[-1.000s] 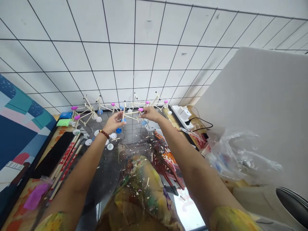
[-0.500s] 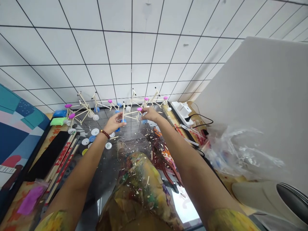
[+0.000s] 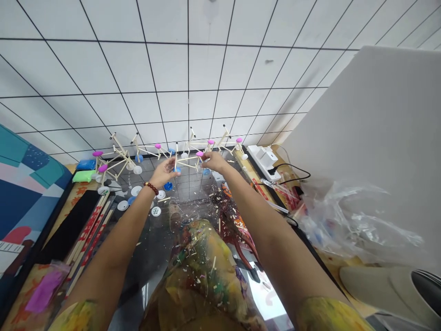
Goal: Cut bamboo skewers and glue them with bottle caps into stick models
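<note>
A small model bicycle (image 3: pixel 187 159) of pale wooden sticks, with a pink seat and blue wheels, stands upright between my hands at the far side of the dark glossy table. My left hand (image 3: pixel 164 173), a beaded bracelet at its wrist, pinches the front end by the blue wheel (image 3: pixel 177 170). At the rear, the fingers of my right hand (image 3: pixel 212 162) close on the frame by the pink seat (image 3: pixel 200 154); the exact grip is partly hidden. More stick bicycles stand along the wall, one pair (image 3: pixel 117 161) at left and others (image 3: pixel 220 143) behind my right hand.
Loose white and blue wheels (image 3: pixel 156 211) lie near my left forearm. Wood scraps and red-handled pliers (image 3: pixel 243 255) lie in the middle. Stick bundles (image 3: pixel 86 230) and clay packs (image 3: pixel 83 176) are at left. A power strip (image 3: pixel 263 161) and plastic bags (image 3: pixel 344 220) are at right.
The bicycle and both hands stay almost in place, with the front end and my left hand slightly higher. My view has shifted a little.
</note>
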{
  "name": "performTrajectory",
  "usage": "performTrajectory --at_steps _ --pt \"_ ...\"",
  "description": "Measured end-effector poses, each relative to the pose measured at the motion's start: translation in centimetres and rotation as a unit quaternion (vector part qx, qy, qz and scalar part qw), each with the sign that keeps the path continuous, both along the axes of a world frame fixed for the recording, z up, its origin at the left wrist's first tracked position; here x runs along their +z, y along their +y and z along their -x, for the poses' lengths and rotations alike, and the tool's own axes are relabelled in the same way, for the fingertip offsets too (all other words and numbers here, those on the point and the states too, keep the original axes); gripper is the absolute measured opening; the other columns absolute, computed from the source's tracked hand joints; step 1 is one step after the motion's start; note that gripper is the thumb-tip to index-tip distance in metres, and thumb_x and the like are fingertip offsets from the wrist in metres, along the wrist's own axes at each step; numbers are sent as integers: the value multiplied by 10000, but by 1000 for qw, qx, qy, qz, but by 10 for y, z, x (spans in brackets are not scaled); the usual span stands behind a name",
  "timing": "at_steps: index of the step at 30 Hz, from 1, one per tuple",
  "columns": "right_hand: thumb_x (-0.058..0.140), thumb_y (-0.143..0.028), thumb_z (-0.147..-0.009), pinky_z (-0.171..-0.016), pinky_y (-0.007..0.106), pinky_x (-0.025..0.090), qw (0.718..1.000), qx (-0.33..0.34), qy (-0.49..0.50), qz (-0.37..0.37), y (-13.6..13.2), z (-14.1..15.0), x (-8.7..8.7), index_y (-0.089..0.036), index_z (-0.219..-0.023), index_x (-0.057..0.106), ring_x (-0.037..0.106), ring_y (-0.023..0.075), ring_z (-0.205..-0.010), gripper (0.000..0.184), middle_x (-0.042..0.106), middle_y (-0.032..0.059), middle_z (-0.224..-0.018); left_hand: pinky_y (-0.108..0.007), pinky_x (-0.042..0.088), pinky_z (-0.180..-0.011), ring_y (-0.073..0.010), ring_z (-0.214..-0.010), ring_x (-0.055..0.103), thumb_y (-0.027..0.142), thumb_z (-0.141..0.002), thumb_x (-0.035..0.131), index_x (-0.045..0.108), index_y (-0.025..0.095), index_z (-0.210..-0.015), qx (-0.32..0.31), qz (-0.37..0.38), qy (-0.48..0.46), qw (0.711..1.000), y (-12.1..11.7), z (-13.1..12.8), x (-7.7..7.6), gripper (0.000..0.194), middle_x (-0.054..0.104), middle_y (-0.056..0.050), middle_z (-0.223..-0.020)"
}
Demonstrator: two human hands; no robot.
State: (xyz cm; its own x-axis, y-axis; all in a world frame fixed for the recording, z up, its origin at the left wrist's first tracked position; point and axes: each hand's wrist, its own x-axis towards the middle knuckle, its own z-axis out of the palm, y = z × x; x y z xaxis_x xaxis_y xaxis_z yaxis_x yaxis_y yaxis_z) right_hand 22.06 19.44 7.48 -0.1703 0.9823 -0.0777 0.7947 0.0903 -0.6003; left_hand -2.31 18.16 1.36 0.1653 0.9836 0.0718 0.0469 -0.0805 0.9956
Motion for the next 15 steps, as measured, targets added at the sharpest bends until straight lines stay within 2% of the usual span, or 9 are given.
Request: performTrajectory --at_steps 4,8,12,15 --pt "771 -162 -705 -845 259 498 999 0 -46 9 0 0 8 -179 -1136 684 665 190 -1002 440 717 46 -1126 -510 328 -1141 -305 -1297 498 211 -483 856 535 187 -1322 -19 -7 13 1000 -1 3 0 899 572 -137 -1344" --pt "800 -140 -647 -870 304 496 994 -23 -103 11 -5 -5 29 -158 -1143 686 656 239 -1035 510 712 96 -1131 -485 307 -1161 -310 -1361 432 203 -485 860 482 202 -1385 -23 -11 46 999 -6 10 9 976 515 -148 -1405" --pt "737 -123 -693 -906 337 482 990 -40 -135 -29 -23 -14 58 -144 -1133 691 633 267 -1074 443 703 127 -1137 -507 302 -1159 -297 -1337 462 179 -479 852 520 225 -1336 0 -20 50 999 -12 18 20 920 557 -129 -1355" --pt "647 -141 -774 -956 345 449 987 -47 -137 -75 -43 -19 80 -149 -1197 663 598 267 -1139 423 678 126 -1195 -513 330 -1140 -277 -1277 520 148 -512 813 561 205 -1267 47 -36 30 998 -22 22 25 799 602 -125 -1283"
